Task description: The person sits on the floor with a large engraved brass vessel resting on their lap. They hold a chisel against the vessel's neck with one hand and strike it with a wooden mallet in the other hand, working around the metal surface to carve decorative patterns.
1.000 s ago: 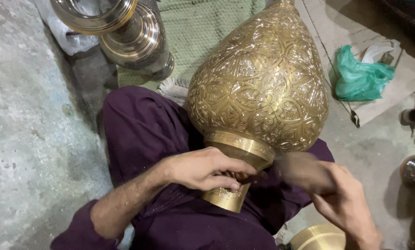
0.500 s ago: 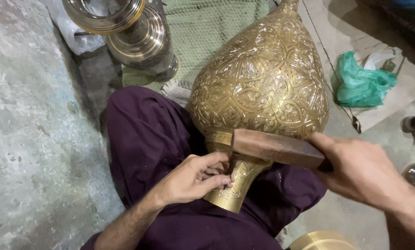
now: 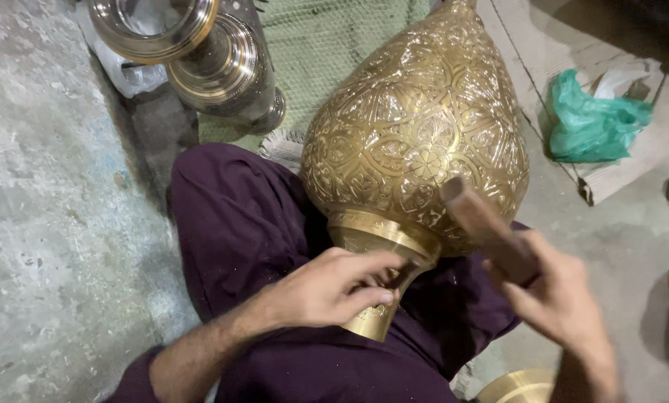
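A large engraved brass vessel [image 3: 416,127] lies across my lap, its narrow neck [image 3: 375,310] pointing toward me. My left hand [image 3: 327,287] is closed around something small pressed against the neck; what it grips is hidden by my fingers. My right hand [image 3: 554,298] grips a brown wooden mallet [image 3: 484,220], raised and blurred, its head just beside the vessel's lower body. My dark purple trousers [image 3: 237,216] show beneath the vessel.
Two polished metal vessels [image 3: 200,52] stand at the top left beside a green mat [image 3: 319,52]. A green plastic bag [image 3: 592,127] lies on cardboard at the right. A round brass piece [image 3: 517,388] sits at the bottom edge. Rough concrete floor [image 3: 51,224] spreads to the left.
The mallet lay level against the neck half a second ago; now it is tilted up and drawn back to the right. My left hand stays at the neck.
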